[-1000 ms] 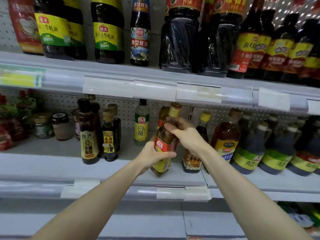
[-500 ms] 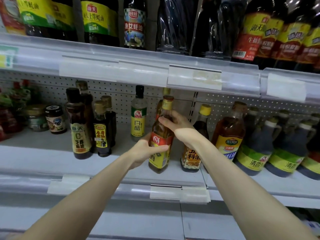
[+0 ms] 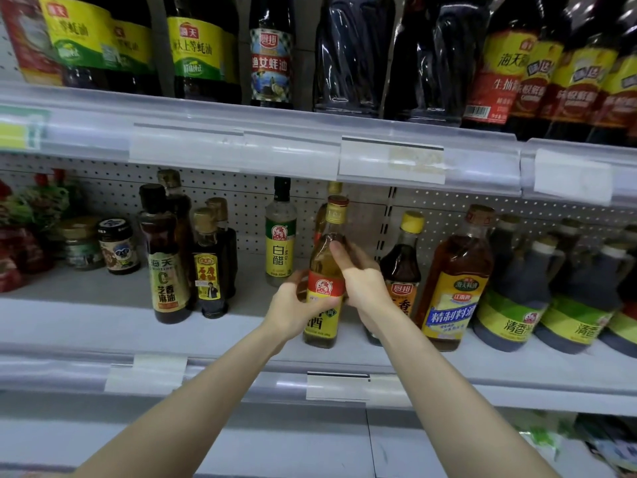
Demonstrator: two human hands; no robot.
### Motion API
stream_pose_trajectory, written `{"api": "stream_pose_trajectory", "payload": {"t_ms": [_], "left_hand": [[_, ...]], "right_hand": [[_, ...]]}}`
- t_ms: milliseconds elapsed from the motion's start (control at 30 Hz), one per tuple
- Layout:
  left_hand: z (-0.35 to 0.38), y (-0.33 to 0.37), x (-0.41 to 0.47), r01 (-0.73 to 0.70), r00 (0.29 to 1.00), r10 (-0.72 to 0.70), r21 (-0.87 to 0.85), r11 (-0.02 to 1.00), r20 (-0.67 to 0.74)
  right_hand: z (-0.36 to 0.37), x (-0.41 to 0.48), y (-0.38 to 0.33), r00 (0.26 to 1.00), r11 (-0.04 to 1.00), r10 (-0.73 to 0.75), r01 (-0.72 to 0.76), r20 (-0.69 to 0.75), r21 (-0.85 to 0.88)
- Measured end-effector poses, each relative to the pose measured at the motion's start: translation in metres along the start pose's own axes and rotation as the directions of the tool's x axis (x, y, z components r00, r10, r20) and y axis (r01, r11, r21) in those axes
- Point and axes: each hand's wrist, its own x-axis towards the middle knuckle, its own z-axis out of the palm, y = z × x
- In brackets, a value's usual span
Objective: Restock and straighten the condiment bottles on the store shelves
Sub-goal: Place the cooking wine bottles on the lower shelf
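Bottle point(image 3: 324, 270) upright at shelf point(image 3: 103, 326) front, label facing out. My left hand point(image 3: 296, 312) wraps its middle, right hand point(image 3: 362, 284) curls round the shoulder, steadying it square.

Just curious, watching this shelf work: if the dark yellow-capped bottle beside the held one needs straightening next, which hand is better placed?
Probably the right hand: it grips the amber bottle at its shoulder, right beside the yellow-capped bottle, while the left hand holds its label on the opposite side.
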Motion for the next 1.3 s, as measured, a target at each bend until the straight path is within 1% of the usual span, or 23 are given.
{"api": "stream_pose_trajectory", "payload": {"t_ms": [100, 167, 233, 300, 333, 433, 533, 700, 800, 933, 1033, 1100, 1133, 1300], "left_hand": [[-0.004, -0.001, -0.005, 0.014, 1.0, -0.014, -0.017, 1.0, 0.028], [-0.005, 0.001, -0.01, 0.032, 0.999, -0.03, -0.045, 0.998, 0.039], [-0.006, 0.004, -0.017, 0.049, 0.998, -0.045, -0.078, 0.996, 0.05], [-0.006, 0.008, -0.027, 0.059, 0.996, -0.052, -0.097, 0.994, 0.068], [-0.006, 0.009, -0.033, 0.059, 0.996, -0.052, -0.101, 0.993, 0.079], [-0.005, 0.015, -0.045, 0.058, 0.993, -0.048, -0.098, 0.994, 0.106], [-0.003, 0.02, -0.048, 0.071, 0.99, -0.061, -0.077, 0.995, 0.129], [0.0, 0.023, -0.044, 0.107, 0.985, -0.096, -0.069, 0.992, 0.146], [0.003, 0.025, -0.036, 0.123, 0.986, -0.115, -0.061, 0.991, 0.124], [0.007, 0.025, -0.025, 0.13, 0.986, -0.125, -0.039, 0.991, 0.111], [0.008, 0.022, -0.017, 0.141, 0.984, -0.135, -0.039, 0.989, 0.112], [0.008, 0.021, -0.012, 0.151, 0.984, -0.144, -0.056, 0.987, 0.104], [0.007, 0.021, -0.01, 0.15, 0.984, -0.142, -0.073, 0.986, 0.103], [0.007, 0.023, -0.001, 0.14, 0.988, -0.128, -0.16, 0.977, 0.086]], "right_hand": [[-0.002, -0.001, 0.0, 0.998, 0.998, 0.008, -0.011, 0.065, 0.055], [-0.003, -0.003, 0.002, 0.997, 0.998, 0.018, -0.023, 0.074, 0.062], [-0.001, -0.008, 0.008, 0.996, 0.999, 0.053, -0.054, 0.075, 0.003], [-0.001, -0.016, 0.019, 0.989, 0.991, 0.12, -0.115, 0.083, -0.061], [-0.002, -0.02, 0.024, 0.986, 0.988, 0.144, -0.139, 0.087, -0.069], [-0.006, -0.032, 0.031, 0.983, 0.99, 0.138, -0.135, 0.125, -0.027], [-0.008, -0.037, 0.032, 0.978, 0.992, 0.129, -0.128, 0.165, -0.02], [-0.009, -0.032, 0.033, 0.976, 0.988, 0.156, -0.155, 0.151, -0.02], [-0.01, -0.023, 0.033, 0.972, 0.981, 0.193, -0.192, 0.131, -0.015], [-0.008, -0.014, 0.033, 0.971, 0.977, 0.21, -0.206, 0.114, -0.048], [-0.009, -0.003, 0.033, 0.969, 0.973, 0.223, -0.228, 0.109, 0.03], [-0.008, 0.002, 0.031, 0.966, 0.964, 0.234, -0.246, 0.113, 0.101], [-0.007, 0.004, 0.031, 0.963, 0.961, 0.242, -0.255, 0.119, 0.11], [-0.001, 0.013, 0.032, 0.965, 0.962, 0.247, -0.255, 0.086, 0.1]]}}
